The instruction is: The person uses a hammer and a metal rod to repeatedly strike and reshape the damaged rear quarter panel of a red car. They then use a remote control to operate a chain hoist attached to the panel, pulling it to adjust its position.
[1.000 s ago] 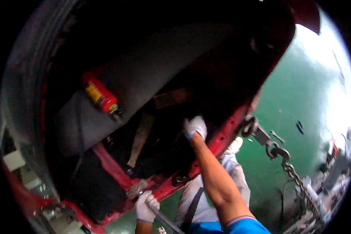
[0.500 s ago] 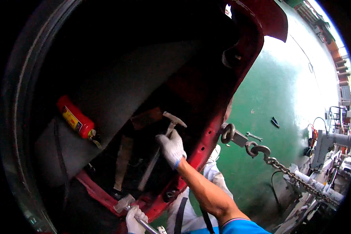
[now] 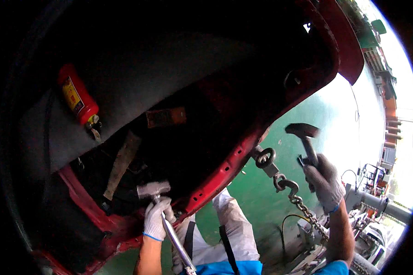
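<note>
My left hand (image 3: 155,219), in a white work glove, is closed around a metal-handled hammer (image 3: 153,189) just below its head. That head sits over the red edge panel of the car's open rear compartment (image 3: 211,176). Out to the right, beyond the body edge, my gloved right hand (image 3: 325,182) grips a second hammer (image 3: 303,130), raised with its head up. A hook and chain (image 3: 287,184) fastened to the car body run off toward the lower right, below and left of the right hand.
A red fire extinguisher (image 3: 78,96) lies on the grey panel (image 3: 147,87) inside the car. A flat worn bar (image 3: 123,165) and a rusty block (image 3: 166,117) lie in the dark compartment. Green floor (image 3: 303,114) stretches outside; metal equipment (image 3: 371,233) stands at the lower right.
My right hand has swung its hammer out of the compartment and up to the right. The left hand and its hammer have risen higher in view. The view itself has shifted.
</note>
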A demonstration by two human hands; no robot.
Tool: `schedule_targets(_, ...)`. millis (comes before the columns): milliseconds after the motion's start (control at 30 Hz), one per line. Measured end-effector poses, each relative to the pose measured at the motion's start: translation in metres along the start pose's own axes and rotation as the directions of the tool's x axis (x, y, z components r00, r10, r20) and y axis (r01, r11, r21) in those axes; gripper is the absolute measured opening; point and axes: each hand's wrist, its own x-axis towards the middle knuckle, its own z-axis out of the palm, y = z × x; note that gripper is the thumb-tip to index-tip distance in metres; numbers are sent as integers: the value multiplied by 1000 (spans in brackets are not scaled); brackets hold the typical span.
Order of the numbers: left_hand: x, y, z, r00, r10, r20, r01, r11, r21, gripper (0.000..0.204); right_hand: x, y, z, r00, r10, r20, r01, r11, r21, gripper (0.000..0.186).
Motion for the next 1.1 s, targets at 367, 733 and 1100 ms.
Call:
schedule_targets(367,28,25,179,971,29,236,-192,680,708,19,-89,132,10,967,255,18,-220,792,569,28)
schedule_targets(733,88,28,260,883,-122,452,-315,559,767,18,-118,207,38,925,338,176,-368,670,645,28)
schedule_targets(1100,108,36,254,898,-47,437,-358,499,789,18,-137,167,71,936,337,105,-320,684,656,18)
